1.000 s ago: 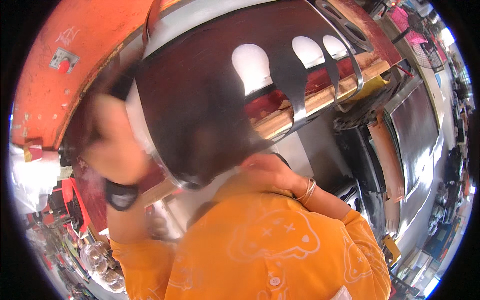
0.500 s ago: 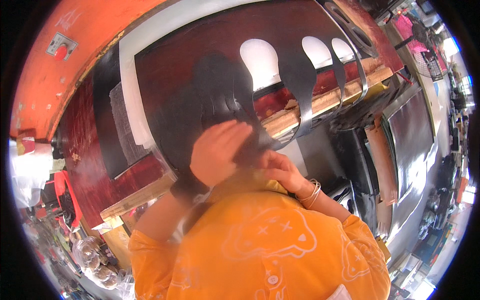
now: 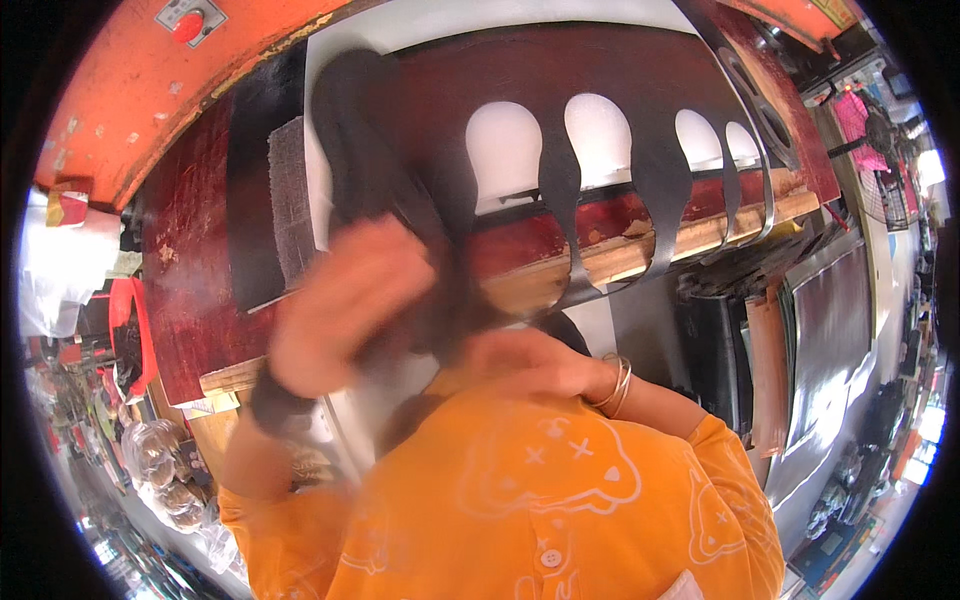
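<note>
A black sheet point(image 3: 590, 60) with several insole-shaped holes lies over a dark red board. At its left, a long, rounded black piece point(image 3: 355, 110) overlaps the white margin and runs down between my hands, its lower end blurred. My left hand point(image 3: 350, 300), a dark band at its wrist, is beside this piece. Motion smears its fingers, so its grip is unclear. My right hand point(image 3: 530, 365), with thin bangles at the wrist, is close to my chest, fingers bent inward. A dark rounded edge shows just behind it, but what its fingers hold is hidden.
An orange machine body with a red button point(image 3: 188, 27) stands at the far left. The dark red board point(image 3: 200, 270) has a worn wooden front edge. Black sheets point(image 3: 825, 330) stand upright at the right, below a fan point(image 3: 885, 190). Clear plastic bags point(image 3: 155, 455) hang at the lower left.
My left hand has moved left and a little down, away from my right hand. The long black piece now reaches up over the white margin. The view has shifted, and another hole is uncovered.
</note>
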Available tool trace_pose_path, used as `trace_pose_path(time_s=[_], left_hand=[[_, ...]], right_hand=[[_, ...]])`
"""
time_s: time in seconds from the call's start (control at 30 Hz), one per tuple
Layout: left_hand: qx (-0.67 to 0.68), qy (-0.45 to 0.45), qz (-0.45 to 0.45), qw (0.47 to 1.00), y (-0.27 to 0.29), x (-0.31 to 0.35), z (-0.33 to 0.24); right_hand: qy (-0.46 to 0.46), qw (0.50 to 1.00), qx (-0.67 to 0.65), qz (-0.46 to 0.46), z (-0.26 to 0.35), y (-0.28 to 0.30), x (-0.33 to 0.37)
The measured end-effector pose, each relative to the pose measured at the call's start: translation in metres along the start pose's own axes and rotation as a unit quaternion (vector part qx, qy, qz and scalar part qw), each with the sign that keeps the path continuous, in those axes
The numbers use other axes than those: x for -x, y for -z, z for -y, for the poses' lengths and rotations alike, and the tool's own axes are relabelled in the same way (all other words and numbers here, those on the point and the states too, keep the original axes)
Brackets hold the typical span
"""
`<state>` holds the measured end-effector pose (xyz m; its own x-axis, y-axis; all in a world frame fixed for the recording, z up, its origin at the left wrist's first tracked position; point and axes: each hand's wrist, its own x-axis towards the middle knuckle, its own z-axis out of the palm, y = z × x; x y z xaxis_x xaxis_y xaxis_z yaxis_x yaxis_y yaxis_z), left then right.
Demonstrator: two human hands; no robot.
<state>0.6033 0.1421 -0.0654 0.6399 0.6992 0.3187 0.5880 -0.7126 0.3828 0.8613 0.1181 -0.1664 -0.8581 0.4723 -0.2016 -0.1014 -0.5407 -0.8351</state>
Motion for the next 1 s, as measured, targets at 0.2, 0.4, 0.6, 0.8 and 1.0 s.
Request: trace_pose_path(time_s=[0.2, 0.4, 0.6, 0.8, 1.0], left_hand=[[-0.061, -0.019, 0.04, 0.997, -0.075, 0.022, 0.008], [-0.137, 0.172, -0.179, 0.959, -0.006, 0.03, 0.045], [0.063, 0.194, -0.524, 0.827, 0.175, 0.038, 0.107], [-0.436, 0.269, -0.257, 0.819, 0.113, -0.127, 0.073], [-0.199, 0.259, -0.149, 0.933, -0.056, -0.28, 0.017]], right_hand=[[0.018, 0.999, 0.028, 0.021, 0.016, 0.001, 0.003], [0.194, 0.758, 0.545, -0.301, 0.084, 0.035, 0.031], [0.09, 0.716, 0.648, -0.242, 0.064, 0.06, 0.053], [0.132, 0.775, 0.616, -0.045, 0.069, 0.056, 0.038], [0.212, 0.835, 0.508, -0.001, 0.173, 0.136, 0.081]])
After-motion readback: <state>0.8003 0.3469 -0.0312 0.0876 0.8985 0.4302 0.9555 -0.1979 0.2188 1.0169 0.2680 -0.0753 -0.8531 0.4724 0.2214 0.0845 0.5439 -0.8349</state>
